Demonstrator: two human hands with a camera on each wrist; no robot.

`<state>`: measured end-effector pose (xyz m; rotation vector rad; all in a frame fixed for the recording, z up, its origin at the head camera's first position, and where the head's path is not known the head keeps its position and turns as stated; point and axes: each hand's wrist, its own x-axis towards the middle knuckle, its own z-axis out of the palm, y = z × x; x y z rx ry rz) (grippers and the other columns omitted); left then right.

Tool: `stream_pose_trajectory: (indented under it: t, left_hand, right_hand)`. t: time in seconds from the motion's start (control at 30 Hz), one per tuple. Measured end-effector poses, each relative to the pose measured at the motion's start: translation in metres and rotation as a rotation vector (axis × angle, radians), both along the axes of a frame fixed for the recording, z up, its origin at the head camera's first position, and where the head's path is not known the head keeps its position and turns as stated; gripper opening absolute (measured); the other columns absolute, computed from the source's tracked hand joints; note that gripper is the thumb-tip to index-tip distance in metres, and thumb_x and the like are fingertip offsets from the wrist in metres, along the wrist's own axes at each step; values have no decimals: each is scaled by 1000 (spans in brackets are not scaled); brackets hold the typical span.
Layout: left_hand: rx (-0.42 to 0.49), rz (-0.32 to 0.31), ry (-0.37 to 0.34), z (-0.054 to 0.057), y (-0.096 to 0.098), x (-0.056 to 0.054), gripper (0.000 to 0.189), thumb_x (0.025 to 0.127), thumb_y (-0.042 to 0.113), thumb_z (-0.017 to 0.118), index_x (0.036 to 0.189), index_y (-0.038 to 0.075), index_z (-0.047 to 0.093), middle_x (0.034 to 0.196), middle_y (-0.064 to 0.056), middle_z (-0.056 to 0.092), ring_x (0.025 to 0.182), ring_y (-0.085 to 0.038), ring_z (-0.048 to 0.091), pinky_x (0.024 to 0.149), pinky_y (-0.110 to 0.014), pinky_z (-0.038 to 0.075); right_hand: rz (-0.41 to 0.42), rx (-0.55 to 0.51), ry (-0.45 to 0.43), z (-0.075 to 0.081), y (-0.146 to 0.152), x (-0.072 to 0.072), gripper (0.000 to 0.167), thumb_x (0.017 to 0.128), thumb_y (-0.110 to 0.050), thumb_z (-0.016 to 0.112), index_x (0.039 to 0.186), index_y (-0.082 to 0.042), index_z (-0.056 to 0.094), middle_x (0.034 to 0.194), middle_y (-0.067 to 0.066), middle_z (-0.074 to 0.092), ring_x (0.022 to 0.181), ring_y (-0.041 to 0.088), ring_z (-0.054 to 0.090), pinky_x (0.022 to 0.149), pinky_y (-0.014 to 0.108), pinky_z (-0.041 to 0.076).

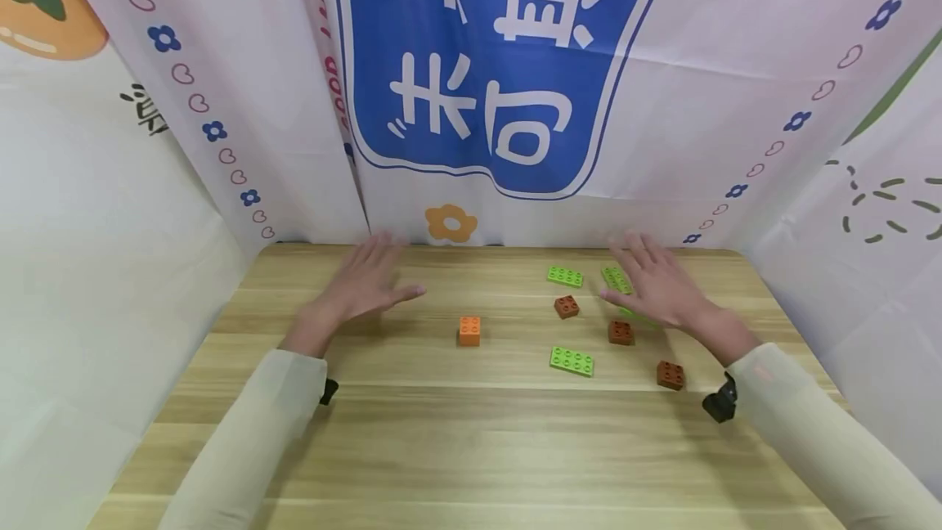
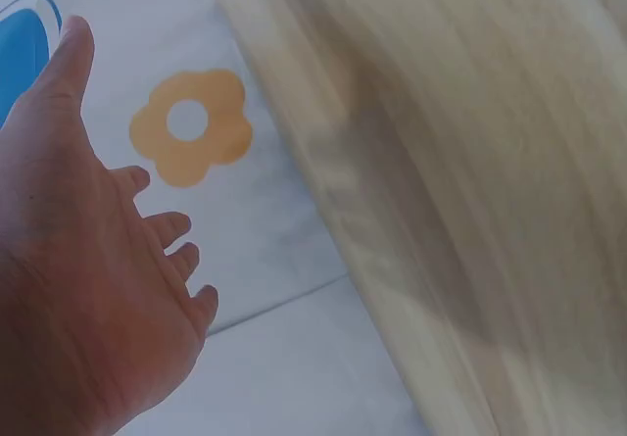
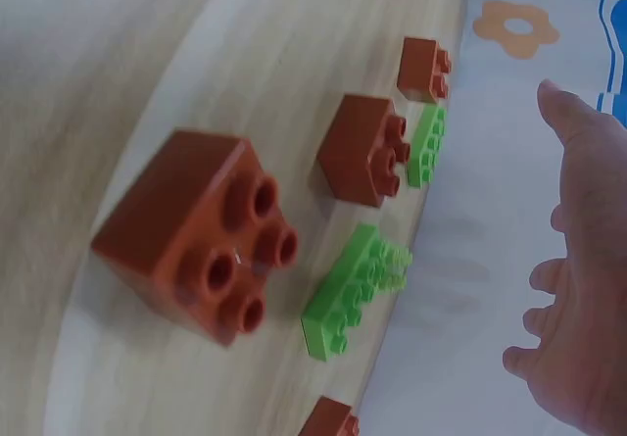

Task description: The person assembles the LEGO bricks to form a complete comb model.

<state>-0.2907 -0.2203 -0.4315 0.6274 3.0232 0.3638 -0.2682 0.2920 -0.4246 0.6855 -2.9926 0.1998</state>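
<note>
My left hand (image 1: pixel 361 280) hovers over the far left of the table with its fingers spread and holds nothing; the left wrist view shows the same hand (image 2: pixel 88 260) with its thumb raised. Over the far right, my right hand (image 1: pixel 658 285) is likewise spread and holds nothing. Beneath and beside it lie brown building bricks (image 1: pixel 621 332) and flat light-green bricks (image 1: pixel 565 276), one green brick (image 1: pixel 636 316) partly hidden by the hand. Between the hands sits an orange brick (image 1: pixel 469 331). Large in the right wrist view is a brown brick (image 3: pixel 201 235), studs showing.
The wooden table (image 1: pixel 471 448) ends at a white printed cloth (image 1: pixel 662 145) hanging behind it. More cloth hangs at the left (image 1: pixel 96 268) and right sides. A nearer green brick (image 1: pixel 571 361) and a brown brick (image 1: pixel 670 375) lie right of centre.
</note>
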Motion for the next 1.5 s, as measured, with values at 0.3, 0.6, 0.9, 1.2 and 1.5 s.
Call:
stream_pose_trajectory:
  t: [0.3, 0.6, 0.9, 1.2, 1.5]
  left_hand:
    - [29, -136, -16, -11, 19, 13, 110, 94, 75, 60, 169, 7, 18, 176, -21, 11, 162, -42, 13, 129, -62, 10]
    - [106, -193, -108, -17, 34, 22, 107, 93, 71, 67, 168, 6, 25, 173, -25, 17, 159, -46, 20, 127, -64, 19]
    - [162, -210, -198, -17, 52, 30, 111, 90, 66, 75, 170, 11, 20, 175, -22, 16, 160, -42, 19, 128, -61, 19]
    - [248, -250, -246, -19, 67, 34, 111, 87, 54, 84, 166, 2, 26, 173, -25, 21, 159, -43, 22, 127, -62, 22]
    - [316, -266, -290, -24, 76, 35, 102, 84, 34, 93, 160, -4, 36, 166, -25, 36, 154, -44, 33, 125, -58, 30]
  right_hand:
    - [83, -57, -18, -16, -19, 5, 90, 105, -54, 59, 168, -5, 20, 174, 26, 9, 159, 51, 9, 128, 65, 11]
    - [107, -134, -89, -24, -31, 8, 91, 105, -56, 59, 169, -6, 17, 175, 23, 9, 160, 47, 9, 128, 63, 13]
    - [138, -214, -111, -37, -43, 8, 87, 105, -51, 63, 167, -5, 25, 171, 26, 23, 157, 48, 22, 125, 65, 22]
    - [160, -290, -130, -44, -50, 4, 78, 101, -38, 73, 160, 1, 40, 161, 29, 42, 150, 48, 38, 123, 66, 27]
    - [195, -331, -166, -45, -53, -2, 64, 98, -22, 78, 151, 4, 52, 150, 26, 57, 136, 45, 56, 114, 61, 45]
